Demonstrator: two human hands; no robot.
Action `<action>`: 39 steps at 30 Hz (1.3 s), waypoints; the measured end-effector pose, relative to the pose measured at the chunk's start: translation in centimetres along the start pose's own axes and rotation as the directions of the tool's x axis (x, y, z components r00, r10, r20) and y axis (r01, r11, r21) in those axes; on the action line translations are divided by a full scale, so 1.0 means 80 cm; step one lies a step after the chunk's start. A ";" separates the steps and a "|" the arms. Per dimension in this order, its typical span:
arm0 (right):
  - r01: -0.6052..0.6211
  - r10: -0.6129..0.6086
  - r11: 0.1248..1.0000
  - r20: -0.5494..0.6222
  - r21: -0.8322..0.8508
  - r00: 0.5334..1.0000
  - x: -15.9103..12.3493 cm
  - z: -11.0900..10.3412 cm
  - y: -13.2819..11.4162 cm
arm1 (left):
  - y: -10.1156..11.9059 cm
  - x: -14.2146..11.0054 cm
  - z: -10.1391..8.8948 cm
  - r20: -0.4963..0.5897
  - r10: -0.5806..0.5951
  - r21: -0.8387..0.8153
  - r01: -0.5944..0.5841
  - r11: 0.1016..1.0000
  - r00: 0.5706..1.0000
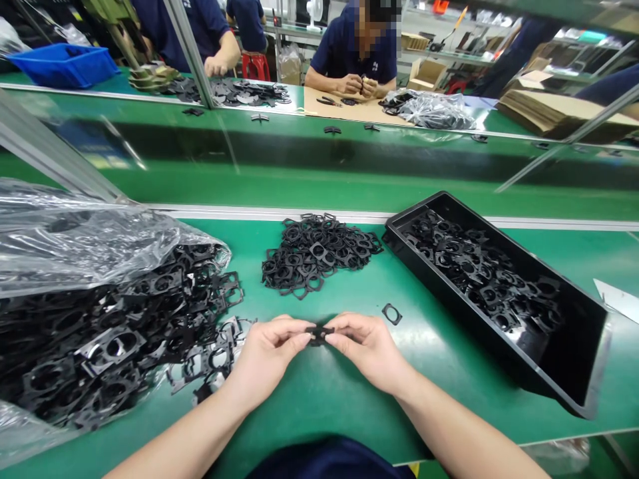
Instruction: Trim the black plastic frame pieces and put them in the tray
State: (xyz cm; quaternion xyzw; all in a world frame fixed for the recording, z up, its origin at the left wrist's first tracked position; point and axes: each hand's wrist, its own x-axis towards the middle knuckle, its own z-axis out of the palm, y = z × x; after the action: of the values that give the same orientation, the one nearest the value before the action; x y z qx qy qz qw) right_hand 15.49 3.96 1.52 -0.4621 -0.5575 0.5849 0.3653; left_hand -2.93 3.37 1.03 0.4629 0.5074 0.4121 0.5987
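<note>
Between my two hands, low over the green table, is a small black plastic part. My left hand pinches its left end with thumb and fingertips, and my right hand pinches the right end the same way. Its exact shape is partly covered by my fingers. A single black ring-shaped frame lies flat just beyond my right hand. Farther back is a heap of similar black frames. To the left, black plates with round holes spill from a clear plastic bag.
A long black tray holding black parts stands at the right, set at an angle. Behind the table's metal rail runs a green conveyor belt with several small dark parts. Co-workers sit across it. A blue bin stands far left.
</note>
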 end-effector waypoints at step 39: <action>-0.144 0.119 0.984 0.212 0.106 0.970 0.001 -0.006 0.003 | -0.001 -0.004 0.001 0.185 -0.126 -0.021 0.132 0.991 0.975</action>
State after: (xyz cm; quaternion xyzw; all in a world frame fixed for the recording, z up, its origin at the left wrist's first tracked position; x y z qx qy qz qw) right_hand 15.98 4.15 1.29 -0.4123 -0.5238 0.6851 0.2936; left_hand -2.90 3.04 1.01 0.4549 0.4725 0.3362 0.6758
